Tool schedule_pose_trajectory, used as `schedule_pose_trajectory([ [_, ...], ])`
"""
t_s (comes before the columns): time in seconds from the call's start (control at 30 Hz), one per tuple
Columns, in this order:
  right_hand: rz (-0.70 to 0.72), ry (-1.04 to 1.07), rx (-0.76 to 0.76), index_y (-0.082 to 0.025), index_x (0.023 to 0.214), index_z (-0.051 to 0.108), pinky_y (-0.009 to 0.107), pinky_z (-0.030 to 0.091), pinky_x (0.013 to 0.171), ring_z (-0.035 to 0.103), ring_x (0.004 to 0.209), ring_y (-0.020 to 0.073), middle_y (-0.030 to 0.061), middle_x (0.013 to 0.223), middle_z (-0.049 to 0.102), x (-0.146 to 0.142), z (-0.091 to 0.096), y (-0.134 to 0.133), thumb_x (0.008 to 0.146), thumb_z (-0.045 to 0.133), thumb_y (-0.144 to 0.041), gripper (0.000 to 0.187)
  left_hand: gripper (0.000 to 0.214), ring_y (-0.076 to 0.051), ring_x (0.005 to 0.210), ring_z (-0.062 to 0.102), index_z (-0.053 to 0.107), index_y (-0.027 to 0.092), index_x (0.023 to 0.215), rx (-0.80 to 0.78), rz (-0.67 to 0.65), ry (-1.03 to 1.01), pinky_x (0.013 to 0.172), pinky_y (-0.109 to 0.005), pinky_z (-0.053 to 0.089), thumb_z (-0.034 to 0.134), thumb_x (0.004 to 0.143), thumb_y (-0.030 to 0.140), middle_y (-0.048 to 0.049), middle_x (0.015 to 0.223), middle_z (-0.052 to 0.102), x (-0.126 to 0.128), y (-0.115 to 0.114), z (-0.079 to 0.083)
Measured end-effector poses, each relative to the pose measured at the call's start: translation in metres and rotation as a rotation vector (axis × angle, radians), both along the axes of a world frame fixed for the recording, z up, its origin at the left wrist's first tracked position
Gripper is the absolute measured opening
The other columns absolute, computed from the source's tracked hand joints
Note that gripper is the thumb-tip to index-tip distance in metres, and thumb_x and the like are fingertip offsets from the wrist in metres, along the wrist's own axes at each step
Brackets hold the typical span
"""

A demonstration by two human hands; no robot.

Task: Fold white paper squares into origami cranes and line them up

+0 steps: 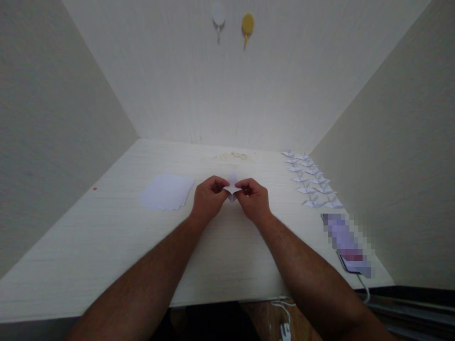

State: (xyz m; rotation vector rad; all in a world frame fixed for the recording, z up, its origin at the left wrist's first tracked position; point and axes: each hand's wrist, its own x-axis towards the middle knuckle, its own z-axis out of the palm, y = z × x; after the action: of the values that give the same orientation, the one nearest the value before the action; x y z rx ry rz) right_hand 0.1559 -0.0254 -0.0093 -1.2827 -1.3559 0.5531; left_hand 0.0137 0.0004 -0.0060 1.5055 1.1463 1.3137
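Observation:
Between my hands, over the middle of the white table (220, 255), is a small piece of folded white paper (232, 181) with a point facing away from me. My left hand (212, 198) pinches its left side between thumb and fingers. On the opposite side, my right hand (253, 199) pinches the paper in the same way. The lower tip of the paper shows between the two thumbs. To the left lies a loose stack of white paper sheets (168, 191). Several folded white paper cranes (313, 180) stand in rows on the right.
A phone (344, 241), its screen blurred out, lies at the right with a white cable (364, 288) running off the table edge. Walls enclose the back and both sides. A white hook (218, 18) and a yellow hook (248, 24) are on the back wall.

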Motion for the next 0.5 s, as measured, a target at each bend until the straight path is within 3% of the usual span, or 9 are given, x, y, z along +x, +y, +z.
schedule_pose_trajectory([
  [0.13,-0.042,-0.007,-0.007,-0.021,0.079,0.067,0.026,0.050,0.056,0.061,0.056,0.0128,-0.0012,0.066,0.069,-0.0040,-0.0005,-0.0011,0.072,0.064,-0.022,0.008,0.012,-0.011,0.057,0.057,0.067,0.019,0.077,0.026,0.072,0.040,0.054,-0.023,0.046,0.064,0.066,0.016,0.0030,0.063,0.065,0.0044,-0.0044,0.0028],
  [0.5,-0.052,0.057,-0.038,-0.019,0.077,0.066,0.024,0.047,0.054,0.059,0.056,0.0121,-0.0009,0.065,0.066,-0.0080,-0.0007,-0.0026,0.077,0.066,-0.030,0.011,0.006,-0.012,0.059,0.058,0.064,0.019,0.071,0.025,0.111,0.070,0.056,-0.024,0.046,0.066,0.073,0.024,0.0019,0.064,0.064,0.0097,-0.0085,0.0039],
])
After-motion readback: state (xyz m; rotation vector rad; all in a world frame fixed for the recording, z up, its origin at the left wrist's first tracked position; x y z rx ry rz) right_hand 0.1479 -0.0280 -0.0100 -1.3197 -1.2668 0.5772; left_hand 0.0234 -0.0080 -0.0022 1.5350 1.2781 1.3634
